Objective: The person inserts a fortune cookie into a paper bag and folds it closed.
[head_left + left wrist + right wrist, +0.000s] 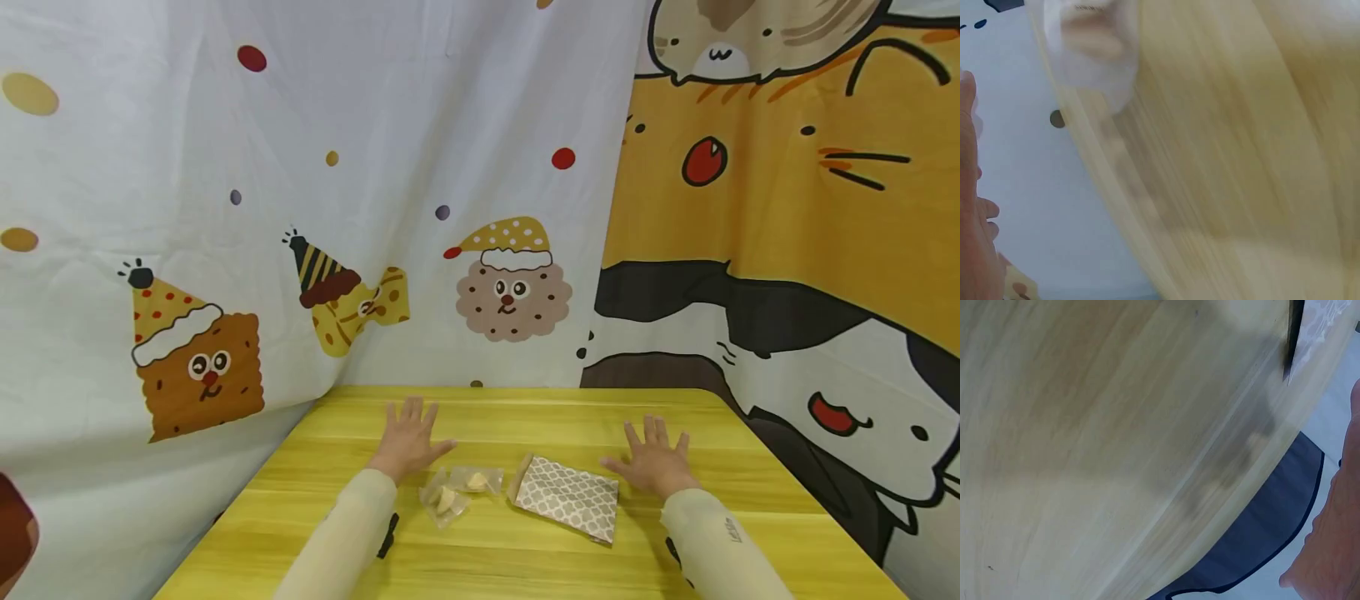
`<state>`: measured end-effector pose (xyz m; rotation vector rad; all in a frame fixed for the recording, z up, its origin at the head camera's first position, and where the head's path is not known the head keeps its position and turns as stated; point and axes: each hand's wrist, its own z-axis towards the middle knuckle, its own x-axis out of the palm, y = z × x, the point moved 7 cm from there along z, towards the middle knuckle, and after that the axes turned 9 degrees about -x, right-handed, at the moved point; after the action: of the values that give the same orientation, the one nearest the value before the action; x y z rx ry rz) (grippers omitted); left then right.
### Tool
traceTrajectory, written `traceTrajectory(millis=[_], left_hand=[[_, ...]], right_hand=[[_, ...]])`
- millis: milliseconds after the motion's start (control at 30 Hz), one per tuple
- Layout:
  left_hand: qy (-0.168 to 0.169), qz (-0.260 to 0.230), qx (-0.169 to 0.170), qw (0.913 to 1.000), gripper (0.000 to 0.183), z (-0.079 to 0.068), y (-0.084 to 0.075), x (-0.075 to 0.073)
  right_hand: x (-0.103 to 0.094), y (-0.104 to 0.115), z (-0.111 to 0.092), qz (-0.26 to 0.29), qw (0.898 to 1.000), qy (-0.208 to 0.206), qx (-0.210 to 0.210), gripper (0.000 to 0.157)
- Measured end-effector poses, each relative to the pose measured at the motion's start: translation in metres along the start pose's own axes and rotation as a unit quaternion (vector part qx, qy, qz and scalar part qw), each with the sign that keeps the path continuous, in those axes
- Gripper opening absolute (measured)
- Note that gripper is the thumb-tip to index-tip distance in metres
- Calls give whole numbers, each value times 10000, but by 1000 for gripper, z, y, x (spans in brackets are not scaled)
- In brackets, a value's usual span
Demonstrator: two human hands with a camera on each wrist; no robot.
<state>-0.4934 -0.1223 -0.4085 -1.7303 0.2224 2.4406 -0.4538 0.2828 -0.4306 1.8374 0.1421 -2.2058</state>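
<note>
My left hand (407, 442), fingers spread wide, hovers over the left part of the table and holds nothing. Just right of it lie two small see-through packets, a nearer one (445, 502) and a farther one (477, 481), each with a pale, cream-coloured piece inside. One packet (1094, 44) also shows at the top of the left wrist view. A flat paper bag (570, 498) with a grey-and-white lattice pattern lies right of the packets, its brown open end toward them. Beside the bag's right end, my right hand (656, 462) is likewise spread and holds nothing.
The table (465, 567) has a yellow wood-grain top with rounded far corners. Behind it hangs a white cloth (420, 108) printed with cartoon biscuits and cats, reaching down to the far edge and both sides. Dark straps show under both sleeves.
</note>
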Motion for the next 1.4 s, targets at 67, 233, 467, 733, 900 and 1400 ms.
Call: traceTrajectory(millis=[67, 233, 467, 733, 900, 1400], left_hand=[[2, 50, 60, 10000, 87, 1, -6, -1], [-6, 141, 186, 9997, 86, 3, -22, -5], [-37, -31, 358, 9993, 86, 6, -44, -10], [107, -122, 533, 9984, 87, 9, -69, -9], [239, -297, 626, 9973, 87, 9, -87, -10], [1136, -2335, 634, 9636, 75, 4, -121, 13]], right_hand=[[0, 2, 0, -1, 10000, 26, -14, 94], [-2, 9, -2, -54, 9999, 73, -51, 92], [-6, 14, 0, 69, 9999, 13, -122, 92], [-3, 20, -1, 294, 9995, 18, -136, 96], [5, 28, -2, 506, 9986, 57, -103, 96], [22, 64, 5, 2058, 9782, -283, -58, 92]])
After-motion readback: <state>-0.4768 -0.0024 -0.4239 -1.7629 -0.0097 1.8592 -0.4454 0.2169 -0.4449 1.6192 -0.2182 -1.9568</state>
